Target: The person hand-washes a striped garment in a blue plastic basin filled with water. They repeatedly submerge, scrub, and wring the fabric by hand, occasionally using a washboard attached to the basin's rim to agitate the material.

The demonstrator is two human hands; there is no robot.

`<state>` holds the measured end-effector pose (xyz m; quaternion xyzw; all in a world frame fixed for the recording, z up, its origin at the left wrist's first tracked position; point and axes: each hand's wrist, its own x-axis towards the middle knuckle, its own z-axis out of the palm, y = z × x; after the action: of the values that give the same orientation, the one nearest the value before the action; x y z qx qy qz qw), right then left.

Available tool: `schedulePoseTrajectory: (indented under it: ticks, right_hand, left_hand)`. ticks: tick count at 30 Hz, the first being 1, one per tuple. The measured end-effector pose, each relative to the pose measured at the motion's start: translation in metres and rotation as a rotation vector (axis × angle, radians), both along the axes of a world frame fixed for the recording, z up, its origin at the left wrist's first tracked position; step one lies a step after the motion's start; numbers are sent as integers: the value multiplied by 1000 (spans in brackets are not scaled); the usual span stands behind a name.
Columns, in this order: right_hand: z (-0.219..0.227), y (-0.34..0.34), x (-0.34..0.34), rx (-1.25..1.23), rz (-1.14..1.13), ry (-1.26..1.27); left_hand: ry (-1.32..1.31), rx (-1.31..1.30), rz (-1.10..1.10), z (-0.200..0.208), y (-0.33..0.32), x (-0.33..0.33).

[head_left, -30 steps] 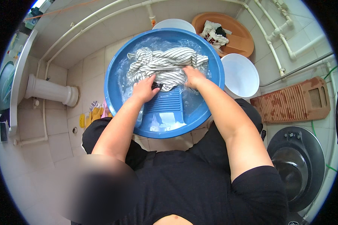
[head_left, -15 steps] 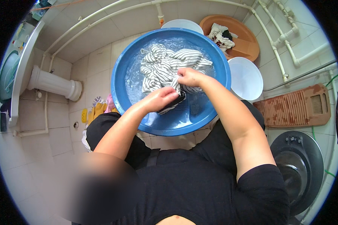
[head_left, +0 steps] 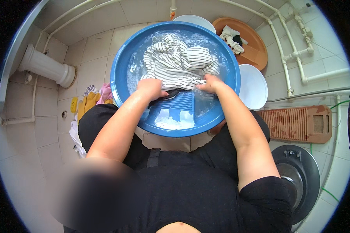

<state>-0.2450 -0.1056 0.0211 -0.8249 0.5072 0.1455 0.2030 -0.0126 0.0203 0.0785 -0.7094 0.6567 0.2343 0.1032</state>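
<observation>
- The wet white cloth with dark stripes (head_left: 179,64) lies in the round blue plastic basin (head_left: 118,66), just beyond both hands, its long axis running left to right.
- The left hand (head_left: 151,88) and the right hand (head_left: 209,83) are both closed on its near edge, equally near, above the blue ribbed washboard (head_left: 179,105).

Both my forearms reach forward from the lower edge, bare and wet, elbows bent and spread apart. My left hand (head_left: 151,88) is curled into a loose fist, knuckles up, fingers (head_left: 159,94) tucked under and pressing down. My right hand (head_left: 209,83) lies a little further forward, palm down, fingers bunched and gripping. The two hands sit near each other, not touching.
</observation>
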Motion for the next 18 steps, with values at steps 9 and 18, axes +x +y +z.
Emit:
schedulePoseTrajectory:
  ticks: [9, 18]
  right_hand:
    - [43, 12, 53, -190, 162, -1111]
    - [72, 110, 106, -591, 488, -1105]
  left_hand:
    - [2309, -171, 863, -11, -15, -4]
    - [2540, 101, 891, -69, -16, -15]
